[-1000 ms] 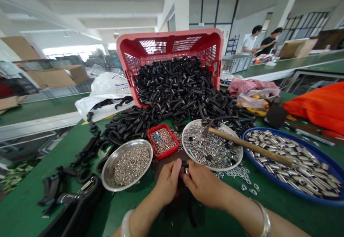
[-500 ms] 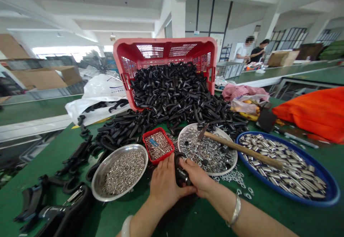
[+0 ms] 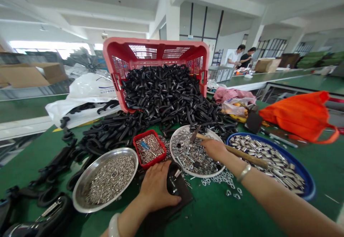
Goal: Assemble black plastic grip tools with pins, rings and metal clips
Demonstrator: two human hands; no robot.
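Note:
My left hand (image 3: 157,185) is closed around a black curved plastic part (image 3: 172,183), holding it down on a dark flat plate (image 3: 185,195). A coiled spring and a metal pin show at the part's open side. My right hand (image 3: 215,150) is closed on the wooden handle of a hammer (image 3: 247,157), close to its head. The hammer lies across a white plate (image 3: 174,158) of small metal rings and the blue tray (image 3: 310,190) of metal cylinders. Beside my left hand are a red box (image 3: 136,151) of small pins and a steel bowl (image 3: 77,194) of small metal pieces.
A tipped red crate (image 3: 156,43) spills many black curved parts (image 3: 166,90) over the green table (image 3: 215,219). More black parts lie at the left. An orange bag (image 3: 298,117) sits at the right. Two people (image 3: 239,57) stand at a far bench.
My right hand has left the black part and moved up and right onto the hammer handle. My left hand keeps hold of the part. The view has shifted slightly right.

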